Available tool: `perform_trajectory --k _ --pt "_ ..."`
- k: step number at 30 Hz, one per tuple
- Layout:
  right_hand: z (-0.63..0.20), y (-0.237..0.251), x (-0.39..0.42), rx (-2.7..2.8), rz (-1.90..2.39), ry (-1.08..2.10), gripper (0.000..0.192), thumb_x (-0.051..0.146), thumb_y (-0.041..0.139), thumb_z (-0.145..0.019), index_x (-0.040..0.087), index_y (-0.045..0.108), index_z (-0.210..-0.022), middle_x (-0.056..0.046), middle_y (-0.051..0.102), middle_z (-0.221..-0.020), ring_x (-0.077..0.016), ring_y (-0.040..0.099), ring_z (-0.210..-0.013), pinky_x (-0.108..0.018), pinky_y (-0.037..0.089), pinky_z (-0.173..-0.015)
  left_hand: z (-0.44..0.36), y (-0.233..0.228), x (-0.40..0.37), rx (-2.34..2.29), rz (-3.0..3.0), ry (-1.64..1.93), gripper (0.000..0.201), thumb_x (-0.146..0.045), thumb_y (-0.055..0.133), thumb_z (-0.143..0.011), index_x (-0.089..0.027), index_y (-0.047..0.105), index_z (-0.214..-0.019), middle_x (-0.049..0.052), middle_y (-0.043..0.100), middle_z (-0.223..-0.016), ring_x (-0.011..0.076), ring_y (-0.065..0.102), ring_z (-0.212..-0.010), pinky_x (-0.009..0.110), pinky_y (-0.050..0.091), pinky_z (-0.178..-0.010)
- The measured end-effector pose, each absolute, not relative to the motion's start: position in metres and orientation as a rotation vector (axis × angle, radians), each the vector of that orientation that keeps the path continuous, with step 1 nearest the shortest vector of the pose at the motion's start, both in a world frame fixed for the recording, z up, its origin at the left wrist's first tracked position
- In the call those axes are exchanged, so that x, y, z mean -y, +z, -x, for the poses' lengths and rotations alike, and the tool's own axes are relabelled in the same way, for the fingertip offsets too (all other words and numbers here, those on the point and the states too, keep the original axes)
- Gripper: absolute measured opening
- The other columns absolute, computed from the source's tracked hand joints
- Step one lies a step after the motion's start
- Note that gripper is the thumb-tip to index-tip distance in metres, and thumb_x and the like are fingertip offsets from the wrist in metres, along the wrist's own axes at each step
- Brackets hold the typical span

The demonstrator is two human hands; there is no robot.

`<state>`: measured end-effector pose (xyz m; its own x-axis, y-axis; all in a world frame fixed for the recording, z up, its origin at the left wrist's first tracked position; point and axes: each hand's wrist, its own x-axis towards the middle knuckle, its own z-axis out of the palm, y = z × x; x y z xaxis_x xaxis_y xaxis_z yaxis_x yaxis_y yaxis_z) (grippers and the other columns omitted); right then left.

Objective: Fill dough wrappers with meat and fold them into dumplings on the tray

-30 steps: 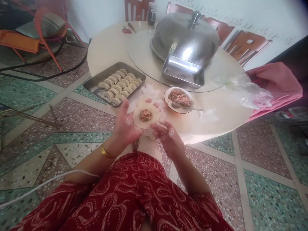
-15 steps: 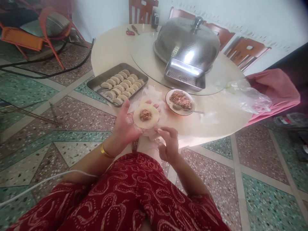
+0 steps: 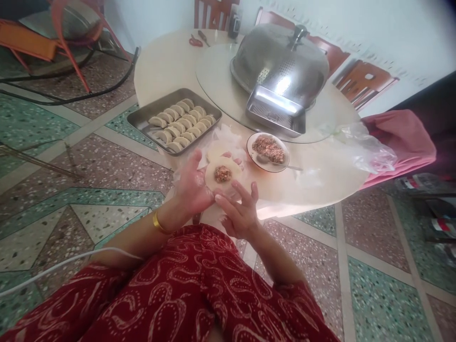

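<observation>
A round dumpling wrapper (image 3: pixel 231 186) lies across the palm and fingers of my left hand (image 3: pixel 190 192), which supports it from below with the thumb raised. A small mound of meat filling (image 3: pixel 223 174) sits in the wrapper's middle. My right hand (image 3: pixel 240 213) is at the wrapper's near edge, fingers spread, with its fingertips by the rim and the left palm. Just beyond, a white bowl (image 3: pixel 265 166) holds more meat filling and a spoon (image 3: pixel 294 167). To the left, a metal tray (image 3: pixel 140 127) carries rows of folded dumplings (image 3: pixel 185 123).
On the round table (image 3: pixel 160 61) are a glass turntable (image 3: pixel 213 80), a large perforated metal dome (image 3: pixel 281 57), a rectangular metal pan (image 3: pixel 276 121), red scissors (image 3: pixel 195 42) and a clear plastic bag (image 3: pixel 370 147). A pink cloth (image 3: pixel 413 137) hangs at the right.
Both hands and the filled wrapper have shifted slightly right. My right hand has come in closer to the wrapper's near edge, its fingers now more spread. The view has tilted slightly.
</observation>
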<state>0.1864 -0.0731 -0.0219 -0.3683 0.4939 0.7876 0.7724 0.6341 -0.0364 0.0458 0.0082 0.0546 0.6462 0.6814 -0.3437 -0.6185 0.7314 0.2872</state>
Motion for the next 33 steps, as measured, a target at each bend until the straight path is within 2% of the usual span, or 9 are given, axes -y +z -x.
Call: perform_trajectory --k 2,4,7,10,16,21,26,33 --pt "-0.193 -0.022 0.074 1.997 0.941 -0.488 0.025 0.028 0.046 -0.092 0.030 0.061 -0.111 0.004 0.074 -0.113 -0.0191 0.040 -0.142 -0.050 0.013 -0.126 -0.044 0.053 -0.010 -0.433 -0.132 0.723 0.066 -0.059 0.027 -0.097 -0.011 0.053 -0.134 0.015 0.069 -0.117 0.0332 0.055 -0.125 0.044 0.045 -0.104" --pt "-0.201 -0.024 0.072 1.911 0.965 -0.575 0.021 0.023 0.053 -0.089 0.030 0.062 -0.106 0.004 0.071 -0.120 -0.0185 0.038 -0.143 -0.048 0.017 -0.125 -0.043 0.052 -0.010 -0.414 -0.119 0.698 0.066 -0.058 0.029 -0.096 -0.010 0.050 -0.136 0.017 0.068 -0.119 0.0333 0.056 -0.124 0.047 0.046 -0.103" --pt "-0.211 -0.028 0.067 1.789 1.096 -0.658 0.029 0.022 0.063 -0.083 0.029 0.061 -0.111 -0.003 0.056 -0.141 -0.0252 0.034 -0.145 -0.053 0.024 -0.121 -0.043 0.056 -0.007 -0.399 -0.126 0.640 0.062 -0.055 0.035 -0.096 -0.010 0.049 -0.137 0.017 0.068 -0.118 0.0322 0.059 -0.121 0.047 0.046 -0.103" --pt "-0.215 -0.028 0.061 1.727 1.096 -0.687 0.035 0.026 0.063 -0.083 0.035 0.058 -0.116 -0.002 0.046 -0.149 -0.0285 0.037 -0.142 -0.059 0.030 -0.116 -0.045 0.062 -0.002 -0.366 -0.120 0.582 0.059 -0.053 0.037 -0.097 -0.010 0.051 -0.135 0.016 0.069 -0.115 0.0308 0.061 -0.118 0.044 0.048 -0.102" --pt "-0.218 -0.025 0.057 1.750 1.076 -0.699 0.027 0.026 0.060 -0.085 0.036 0.060 -0.110 0.000 0.050 -0.142 -0.0252 0.041 -0.137 -0.056 0.033 -0.115 -0.044 0.061 0.002 -0.311 -0.121 0.544 0.060 -0.053 0.038 -0.096 -0.009 0.053 -0.134 0.017 0.069 -0.115 0.0314 0.062 -0.114 0.043 0.049 -0.099" --pt "-0.223 -0.026 0.054 1.712 1.131 -0.749 0.026 0.019 0.055 -0.085 0.029 0.060 -0.109 -0.007 0.049 -0.142 -0.0270 0.044 -0.134 -0.055 0.038 -0.111 -0.044 0.055 0.006 -0.275 -0.164 0.568 0.058 -0.051 0.047 -0.093 -0.008 0.053 -0.133 0.017 0.069 -0.117 0.0302 0.063 -0.114 0.043 0.046 -0.103" --pt "-0.221 -0.023 0.057 1.768 1.065 -0.745 0.023 0.016 0.061 -0.081 0.027 0.060 -0.100 -0.007 0.048 -0.141 -0.0266 0.044 -0.133 -0.053 0.040 -0.109 -0.043 0.048 0.008 -0.230 -0.147 0.539 0.063 -0.054 0.047 -0.092 -0.005 0.052 -0.131 0.020 0.067 -0.119 0.0308 0.062 -0.114 0.045 0.043 -0.104" --pt "-0.209 -0.016 0.057 1.827 0.941 -0.707 0.014 0.018 0.064 -0.084 0.031 0.063 -0.089 -0.003 0.057 -0.120 -0.0204 0.046 -0.123 -0.044 0.046 -0.103 -0.037 0.045 0.006 -0.286 -0.175 0.558 0.057 -0.049 0.047 -0.093 -0.006 0.056 -0.128 0.018 0.067 -0.120 0.0294 0.062 -0.114 0.040 0.044 -0.100"
